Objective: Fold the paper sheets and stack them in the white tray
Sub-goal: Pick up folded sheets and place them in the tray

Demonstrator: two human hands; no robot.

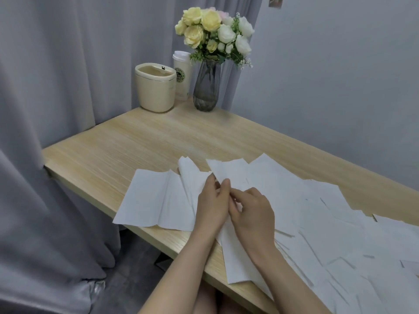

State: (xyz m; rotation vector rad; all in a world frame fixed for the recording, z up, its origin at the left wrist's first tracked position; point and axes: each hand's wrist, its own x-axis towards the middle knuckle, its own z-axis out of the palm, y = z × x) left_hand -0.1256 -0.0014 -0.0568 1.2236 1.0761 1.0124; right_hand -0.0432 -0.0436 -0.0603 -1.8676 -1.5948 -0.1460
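Left hand [212, 205]: thumb and fingers pinching the raised edge of a white paper sheet [229, 171] above the table. Right hand [251, 211]: fingers curled, pinching the same sheet just beside the left. Creased sheet [154, 198]: lying flat to the left, its near edge overhanging the wooden table [118, 141]. Loose sheets [340, 234]: overlapping, spread across the table to the right. Far corner: cream lidded bin [155, 89], white paper cup [181, 73], grey glass vase [206, 87] with yellow and white flowers [213, 32].
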